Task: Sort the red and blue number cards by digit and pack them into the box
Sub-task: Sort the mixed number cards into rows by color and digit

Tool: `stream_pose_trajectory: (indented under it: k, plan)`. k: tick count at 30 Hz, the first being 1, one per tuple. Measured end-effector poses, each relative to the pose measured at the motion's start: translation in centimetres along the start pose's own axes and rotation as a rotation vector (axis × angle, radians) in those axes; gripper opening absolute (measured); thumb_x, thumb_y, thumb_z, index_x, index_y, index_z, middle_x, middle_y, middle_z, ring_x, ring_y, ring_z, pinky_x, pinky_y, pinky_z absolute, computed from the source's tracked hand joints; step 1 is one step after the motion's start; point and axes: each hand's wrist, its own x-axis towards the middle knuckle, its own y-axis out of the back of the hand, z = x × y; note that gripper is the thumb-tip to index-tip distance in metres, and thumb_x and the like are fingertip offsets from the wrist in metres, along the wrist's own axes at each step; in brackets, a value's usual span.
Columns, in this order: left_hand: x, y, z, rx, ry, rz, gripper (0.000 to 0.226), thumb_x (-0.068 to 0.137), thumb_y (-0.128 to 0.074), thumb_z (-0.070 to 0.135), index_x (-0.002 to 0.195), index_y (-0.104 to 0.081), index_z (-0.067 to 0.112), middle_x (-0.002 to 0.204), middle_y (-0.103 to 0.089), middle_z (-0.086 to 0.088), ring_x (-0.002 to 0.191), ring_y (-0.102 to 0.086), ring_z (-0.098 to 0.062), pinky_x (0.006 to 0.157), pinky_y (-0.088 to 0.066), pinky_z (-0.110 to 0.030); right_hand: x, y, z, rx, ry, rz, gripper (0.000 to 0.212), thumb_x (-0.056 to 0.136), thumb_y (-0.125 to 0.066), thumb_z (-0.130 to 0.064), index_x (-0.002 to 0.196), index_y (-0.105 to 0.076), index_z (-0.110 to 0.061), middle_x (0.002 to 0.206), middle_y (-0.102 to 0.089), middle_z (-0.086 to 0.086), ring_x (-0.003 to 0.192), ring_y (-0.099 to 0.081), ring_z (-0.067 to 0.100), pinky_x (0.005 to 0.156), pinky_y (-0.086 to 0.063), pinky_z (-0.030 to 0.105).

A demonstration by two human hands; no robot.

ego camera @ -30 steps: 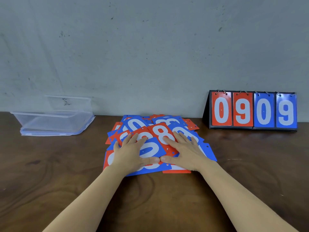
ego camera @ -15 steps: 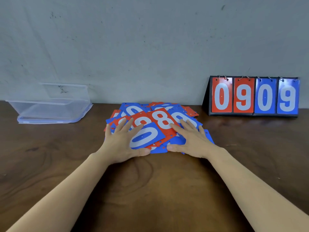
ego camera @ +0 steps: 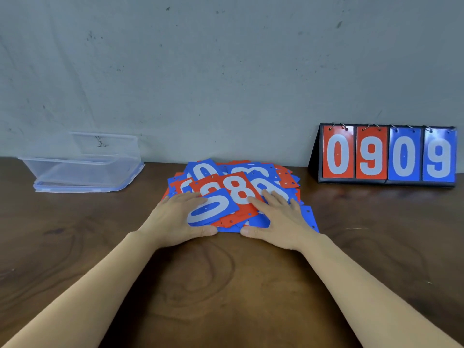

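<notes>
A loose heap of red and blue number cards (ego camera: 251, 172) lies in the middle of the wooden table. On top are a blue 0 card (ego camera: 212, 208) and a red 8 card (ego camera: 237, 190). My left hand (ego camera: 175, 219) lies flat on the heap's left side, fingers straight, thumb at the near edge. Flat on the right side rests my right hand (ego camera: 278, 222), its fingers spread over the cards. The clear plastic box (ego camera: 82, 172) stands open at the far left by the wall.
A black flip scoreboard (ego camera: 388, 154) showing 0 9 0 9 stands at the far right against the grey wall. Bare dark wood (ego camera: 226, 285) stretches between me and the heap.
Both hands have pushed the spread cards away from me into a tighter heap. The blue 0 card has slid up over the red ones.
</notes>
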Motion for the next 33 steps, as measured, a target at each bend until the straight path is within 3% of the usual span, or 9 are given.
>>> stream_pose_trajectory:
  k: [4,7,13,19,22,25,28,31,33]
  plan:
    - [0.0,-1.3,-0.4,-0.012,-0.004,0.057,0.117,0.045,-0.032,0.103,0.149,-0.021,0.050,0.164,-0.003,0.013,0.151,0.006,-0.012,0.119,0.004,-0.051,-0.1,-0.1,-0.1,-0.051,-0.076,0.036,0.104,0.064,-0.042,-0.091,0.150,-0.005,-0.047,0.162,0.005,-0.006,0.148,0.013,0.019,0.116,0.004,0.052]
    - [1.1,-1.8,-0.4,-0.032,-0.003,0.062,0.115,0.047,-0.026,0.104,0.148,-0.024,0.050,0.163,-0.008,0.012,0.151,-0.001,-0.012,0.121,-0.002,-0.053,0.8,-0.2,-0.5,-0.030,-0.131,-0.015,0.104,0.064,-0.037,-0.094,0.151,-0.005,-0.047,0.163,0.006,-0.004,0.148,0.015,0.021,0.115,0.008,0.057]
    - [1.9,-1.6,-1.2,-0.059,0.027,0.070,0.122,0.043,-0.012,0.106,0.147,-0.034,0.045,0.161,-0.019,0.013,0.150,-0.012,-0.012,0.120,-0.009,-0.054,1.8,-0.3,-2.1,-0.038,-0.037,-0.033,0.092,0.075,-0.035,-0.086,0.152,-0.007,-0.044,0.163,0.007,-0.004,0.148,0.013,0.021,0.116,0.008,0.059]
    - [0.6,-1.9,-0.9,0.016,-0.052,0.070,0.102,0.059,-0.018,0.098,0.149,-0.021,0.050,0.163,0.001,0.016,0.150,0.012,-0.010,0.115,0.014,-0.056,0.1,-0.2,-0.6,-0.057,-0.083,0.027,0.093,0.076,-0.034,-0.085,0.152,-0.002,-0.043,0.162,0.012,-0.002,0.147,0.020,0.019,0.116,0.011,0.054]
    - [0.2,-2.3,-0.6,0.057,-0.078,-0.028,0.099,0.062,-0.010,0.096,0.151,-0.009,0.052,0.163,0.010,0.014,0.149,0.016,-0.010,0.116,0.014,-0.057,-0.3,-0.1,0.0,-0.066,-0.164,-0.040,0.092,0.076,-0.028,-0.087,0.152,0.001,-0.043,0.162,0.013,0.001,0.147,0.019,0.023,0.117,0.011,0.053]
    - [-0.1,-2.0,-0.7,0.034,-0.093,0.023,0.096,0.065,-0.009,0.092,0.151,-0.010,0.050,0.162,0.011,0.015,0.149,0.017,-0.009,0.116,0.016,-0.056,-0.5,-0.1,-0.2,-0.017,-0.129,-0.055,0.083,0.082,-0.031,-0.080,0.152,-0.004,-0.043,0.162,0.010,0.000,0.148,0.016,0.022,0.117,0.010,0.053]
    - [-1.1,-0.9,-2.0,-0.100,-0.037,0.166,0.094,0.068,-0.016,0.089,0.152,-0.014,0.047,0.158,0.002,0.021,0.149,0.011,-0.006,0.116,0.014,-0.050,-1.0,0.7,-0.4,0.108,-0.119,0.063,0.078,0.085,-0.039,-0.074,0.152,-0.017,-0.040,0.163,-0.004,-0.001,0.149,0.006,0.017,0.118,0.007,0.050]
    - [-2.3,0.4,-4.3,-0.207,0.073,0.321,0.072,0.088,-0.039,0.068,0.151,-0.029,0.035,0.161,-0.020,0.008,0.150,-0.012,-0.011,0.121,-0.002,-0.048,-0.8,2.3,-1.6,0.159,-0.119,0.346,0.060,0.091,-0.050,-0.057,0.144,-0.042,-0.030,0.148,-0.044,-0.002,0.140,-0.032,0.020,0.114,-0.019,0.043]
    - [-3.1,0.8,-5.9,-0.164,0.121,0.390,0.060,0.096,-0.053,0.046,0.150,-0.036,0.027,0.156,-0.036,0.001,0.145,-0.029,-0.018,0.120,-0.016,-0.049,-0.1,3.1,-3.1,0.236,-0.099,0.424,0.049,0.092,-0.058,-0.046,0.136,-0.053,-0.025,0.128,-0.061,-0.002,0.124,-0.048,0.020,0.105,-0.035,0.039]
